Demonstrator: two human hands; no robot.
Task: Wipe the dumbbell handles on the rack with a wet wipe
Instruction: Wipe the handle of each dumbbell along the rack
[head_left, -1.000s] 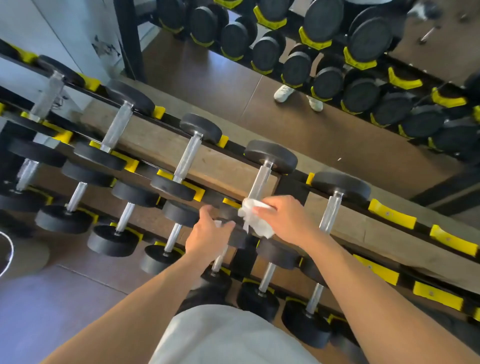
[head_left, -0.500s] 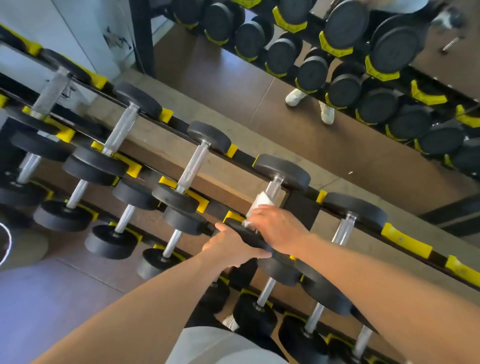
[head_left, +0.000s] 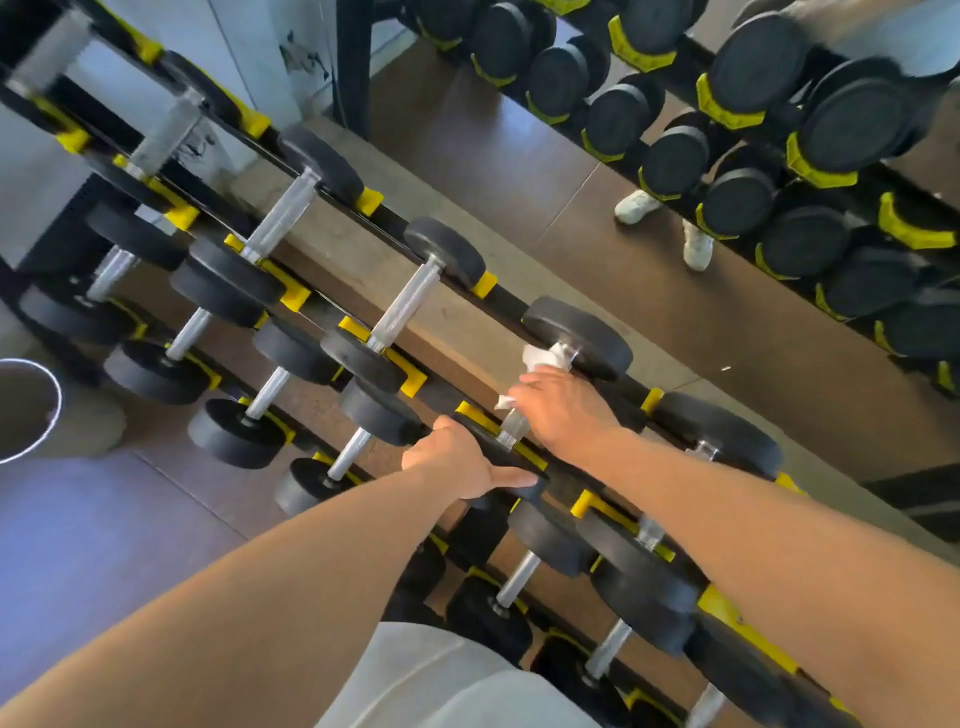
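Both hands on one dumbbell.

The dumbbells had black ends and silver handles; the rack was black with yellow cradles; the wipe was white.

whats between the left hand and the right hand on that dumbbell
In the head view, the near black weight plate under the left hand and a short bare stretch of handle below the right hand.

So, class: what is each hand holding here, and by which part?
The right hand grips the wet wipe wrapped round a dumbbell's handle. The left hand holds that dumbbell's near weight head by its rim.
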